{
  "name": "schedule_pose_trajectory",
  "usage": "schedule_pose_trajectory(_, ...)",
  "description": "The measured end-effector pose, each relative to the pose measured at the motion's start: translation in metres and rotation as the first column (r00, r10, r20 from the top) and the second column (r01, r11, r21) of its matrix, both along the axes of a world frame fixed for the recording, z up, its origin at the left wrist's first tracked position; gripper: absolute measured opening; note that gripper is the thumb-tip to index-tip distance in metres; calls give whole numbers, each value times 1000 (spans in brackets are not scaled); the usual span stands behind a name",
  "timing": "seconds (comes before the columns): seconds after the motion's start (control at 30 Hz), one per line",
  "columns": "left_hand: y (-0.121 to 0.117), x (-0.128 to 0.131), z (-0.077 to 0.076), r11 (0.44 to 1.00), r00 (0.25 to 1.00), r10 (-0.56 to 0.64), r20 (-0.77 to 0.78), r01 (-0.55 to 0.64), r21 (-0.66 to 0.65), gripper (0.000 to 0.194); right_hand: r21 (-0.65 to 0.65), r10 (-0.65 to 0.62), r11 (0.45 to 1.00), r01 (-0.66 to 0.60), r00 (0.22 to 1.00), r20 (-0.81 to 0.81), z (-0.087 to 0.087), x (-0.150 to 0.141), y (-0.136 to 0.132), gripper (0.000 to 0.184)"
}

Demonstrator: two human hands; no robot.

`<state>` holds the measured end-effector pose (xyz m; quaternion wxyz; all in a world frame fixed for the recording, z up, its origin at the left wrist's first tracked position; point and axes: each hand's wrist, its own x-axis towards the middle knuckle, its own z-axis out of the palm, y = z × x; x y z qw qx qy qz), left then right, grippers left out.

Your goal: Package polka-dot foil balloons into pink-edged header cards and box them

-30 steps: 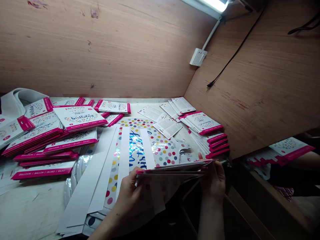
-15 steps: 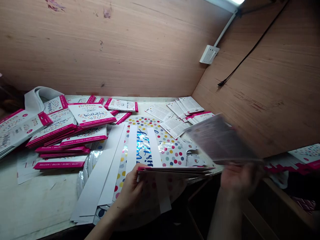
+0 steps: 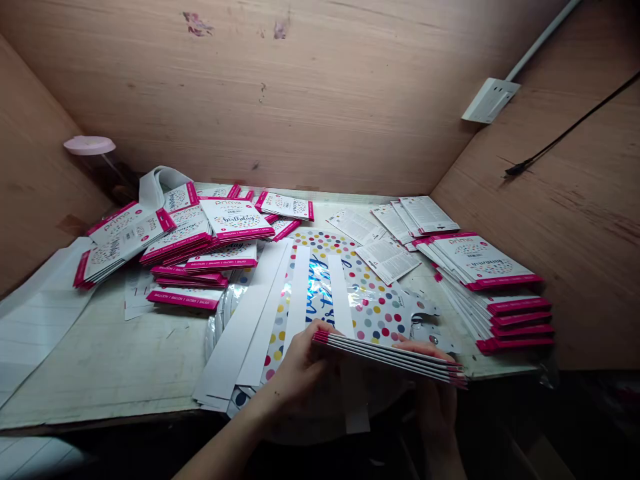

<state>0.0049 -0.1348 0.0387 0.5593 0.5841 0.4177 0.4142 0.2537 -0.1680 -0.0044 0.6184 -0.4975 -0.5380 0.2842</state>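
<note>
On the counter [image 3: 100, 373], a dotted foil balloon [image 3: 380, 310] lies by the front edge. Above it, the left hand [image 3: 300, 360] and right hand [image 3: 435, 400] grip about five pink-edged balloon packets [image 3: 390, 357] by opposite ends, the right from beneath. They look light, thin and slightly bendy, best held by their edges.

A white wall socket [image 3: 491, 101], black cable [image 3: 570, 127], pink lamp [image 3: 89, 145], wood-veneer walls [image 3: 250, 93].
</note>
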Motion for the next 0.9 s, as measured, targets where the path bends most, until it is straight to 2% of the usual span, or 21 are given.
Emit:
schedule_pose_trajectory(0.07,1,-2,4,999,1000,19,-3,-19,42,8,35,87,995,-90,993,76,9,9,-2,22)
schedule_pose_trajectory(0.13,4,-5,12,979,998,58,36,-63,196,9,132,171,974,-186,978,122,27,15,2,20)
schedule_pose_trajectory(0.23,19,-17,23,866,996,68,57,-87,492,19,252,239,918,-308,933,271,53,19,24,21)
schedule_pose_trajectory(0.27,27,-23,24,823,998,64,17,-62,564,22,266,236,904,-334,909,343,57,19,34,23)
schedule_pose_trajectory(0.33,44,-37,18,762,989,37,-141,64,644,22,276,228,882,-382,859,458,54,18,57,24)
schedule_pose_trajectory(0.4,61,-52,7,730,934,-8,-358,250,636,20,237,267,866,-439,808,525,41,18,77,25)
schedule_pose_trajectory(0.5,73,-68,-7,693,785,-123,-607,506,514,24,46,420,839,-542,700,578,19,21,95,26)
schedule_pose_trajectory(0.6,67,-66,-1,625,661,-195,-725,653,428,24,-96,531,798,-595,619,579,9,30,99,24)
schedule_pose_trajectory(0.63,63,-60,4,615,630,-179,-756,671,414,30,-116,542,790,-602,598,590,10,33,99,24)
schedule_pose_trajectory(0.7,56,-44,13,631,559,-87,-825,672,388,47,-169,550,777,-606,523,650,19,37,100,26)
schedule_pose_trajectory(0.8,54,-19,15,667,407,66,-911,661,343,58,-335,592,748,-573,350,726,42,26,116,28)
schedule_pose_trajectory(0.83,55,-13,12,675,365,92,-926,661,328,57,-381,608,748,-544,329,723,50,17,128,25)
schedule_pose_trajectory(0.9,58,-7,5,689,344,102,-933,653,316,56,-422,605,779,-464,380,700,58,-9,160,19)
